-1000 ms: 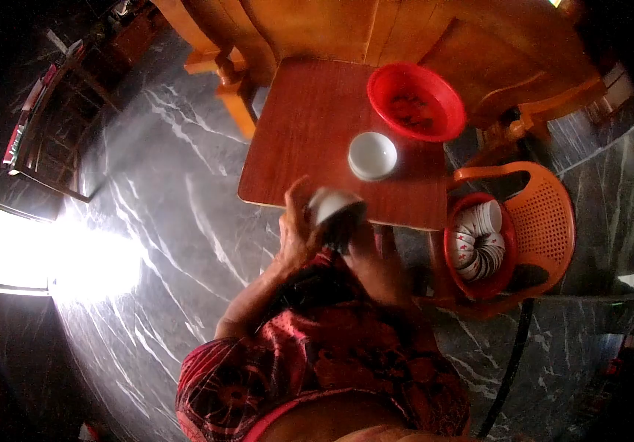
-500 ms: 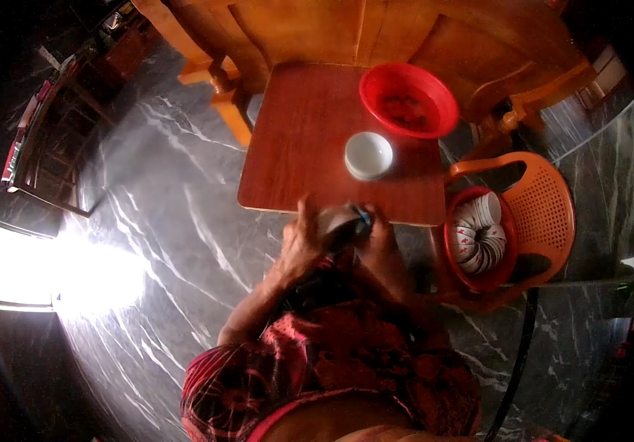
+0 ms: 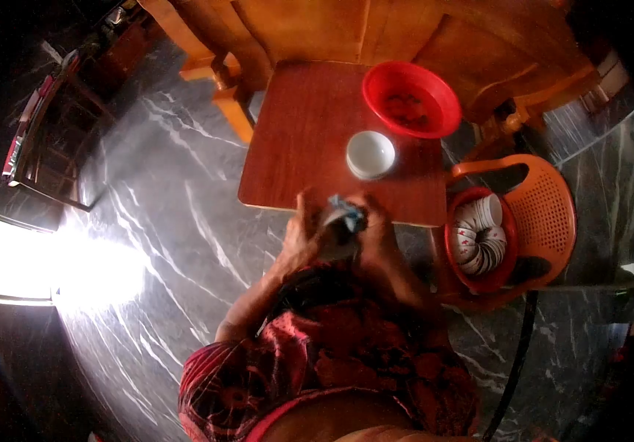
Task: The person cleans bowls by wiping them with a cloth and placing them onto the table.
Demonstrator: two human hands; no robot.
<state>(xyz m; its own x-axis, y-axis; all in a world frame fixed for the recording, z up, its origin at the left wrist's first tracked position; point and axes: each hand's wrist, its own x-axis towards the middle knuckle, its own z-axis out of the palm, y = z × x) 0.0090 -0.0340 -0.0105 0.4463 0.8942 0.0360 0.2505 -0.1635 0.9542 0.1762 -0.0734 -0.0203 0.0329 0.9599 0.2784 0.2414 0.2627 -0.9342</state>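
Just off the table's near edge, my left hand (image 3: 300, 237) is closed around the side of a bowl (image 3: 331, 220), which is partly shaded and blurred. In my right hand (image 3: 377, 227) is a bunched bluish-grey cloth (image 3: 348, 212), pressed against the bowl. The fingers of both hands partly hide the bowl. Beyond them, a small stack of white bowls (image 3: 371, 155) stands upright on the reddish-brown table (image 3: 295, 132).
A red basin (image 3: 446, 96) with reddish pieces in it sits at the table's far right corner. To the right, an orange plastic chair (image 3: 553, 214) carries a red tub (image 3: 510, 258) with several nested bowls (image 3: 479, 236). A wooden bench (image 3: 317, 29) stands behind the table.
The cloth has shifted left and up over the bowl, and more of it shows. My right hand has moved slightly with it; my left hand keeps its hold.
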